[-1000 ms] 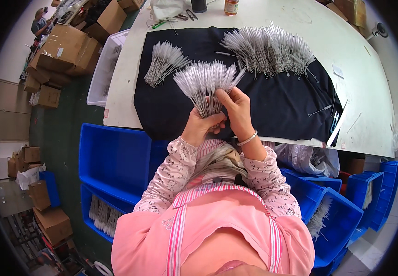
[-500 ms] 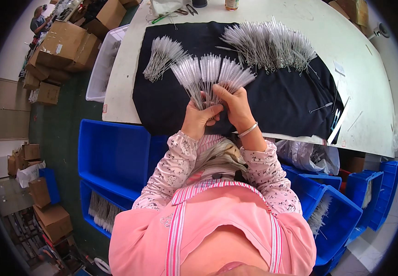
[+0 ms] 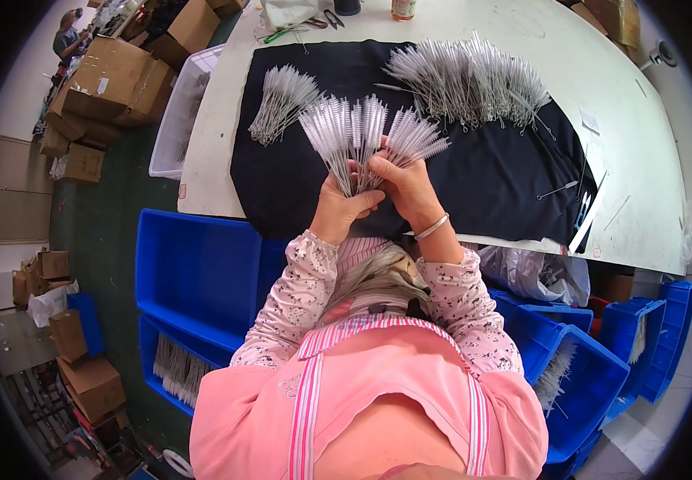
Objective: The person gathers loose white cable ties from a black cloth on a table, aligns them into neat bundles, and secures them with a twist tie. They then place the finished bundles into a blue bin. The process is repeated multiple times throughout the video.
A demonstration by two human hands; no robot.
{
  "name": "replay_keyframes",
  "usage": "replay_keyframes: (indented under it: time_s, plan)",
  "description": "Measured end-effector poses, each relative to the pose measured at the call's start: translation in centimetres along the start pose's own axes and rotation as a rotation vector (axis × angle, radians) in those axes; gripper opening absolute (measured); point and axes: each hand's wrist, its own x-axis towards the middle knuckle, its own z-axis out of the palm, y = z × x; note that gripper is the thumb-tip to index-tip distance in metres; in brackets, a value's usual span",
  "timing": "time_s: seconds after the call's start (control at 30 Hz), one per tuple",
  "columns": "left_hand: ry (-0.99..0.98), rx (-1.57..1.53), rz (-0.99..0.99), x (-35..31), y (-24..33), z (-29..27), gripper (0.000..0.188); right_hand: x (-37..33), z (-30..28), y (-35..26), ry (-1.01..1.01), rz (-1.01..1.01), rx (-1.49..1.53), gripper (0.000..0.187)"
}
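My left hand [image 3: 344, 210] is closed round the wire stems of a fanned bunch of thin white bottle brushes [image 3: 331, 132], bristles pointing away from me. Beside it, my right hand [image 3: 407, 186] grips another clump of the brushes [image 3: 416, 138], thumb pressed on the stems. A narrow gap parts the two clumps at the bristle end. Both hands are over the dark cloth [image 3: 490, 176] near the table's front edge. On that cloth lie a small pile of brushes [image 3: 284, 102] at the left and a larger pile [image 3: 474, 84] at the far right.
A single brush [image 3: 558, 190] and small blue-handled snips [image 3: 584, 206] lie on the cloth's right side. Scissors [image 3: 333, 19] and a bottle [image 3: 403, 10] are at the table's far edge. Blue bins [image 3: 198, 272] stand at my left, more blue bins [image 3: 602, 376] at my right.
My right hand's clump has parted slightly to the right from the brushes in my left hand. The left hand has shifted a little toward me and left.
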Motion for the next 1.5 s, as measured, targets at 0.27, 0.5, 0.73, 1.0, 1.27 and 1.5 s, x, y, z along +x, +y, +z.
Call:
replay_keyframes:
  time_s: [0.27, 0.5, 0.73, 1.0, 1.27, 1.5]
  plan:
    - [-0.074, -0.036, 0.044, -0.1, -0.5, -0.2, 0.045, -0.6, 0.2, -1.3, 0.023, 0.022, -0.042, 0.033]
    - [-0.037, 0.057, 0.176, 0.1, -1.5, -0.3, 0.039, -0.2, -1.3, -0.2, -0.044, -0.051, -0.075, 0.034]
    - [-0.064, 0.033, 0.177, -0.6, -0.9, -0.9, 0.042, 0.8, -2.3, -4.7, -0.104, -0.297, 0.113, 0.088]
    - [-0.172, 0.055, 0.133, -1.9, -0.3, -1.1, 0.04, 2.9, 1.2, -12.4, -0.238, -0.324, -0.836, 0.024]
    - [-0.12, 0.212, 0.059, -1.9, -0.1, -0.6, 0.026, 4.1, 3.1, -13.7, -0.472, -0.324, -1.545, 0.017]
    - [-0.154, 0.171, 0.061, -1.5, -0.6, 0.4, 0.04, 3.9, 2.3, -14.6, -0.52, -0.155, -1.557, 0.017]
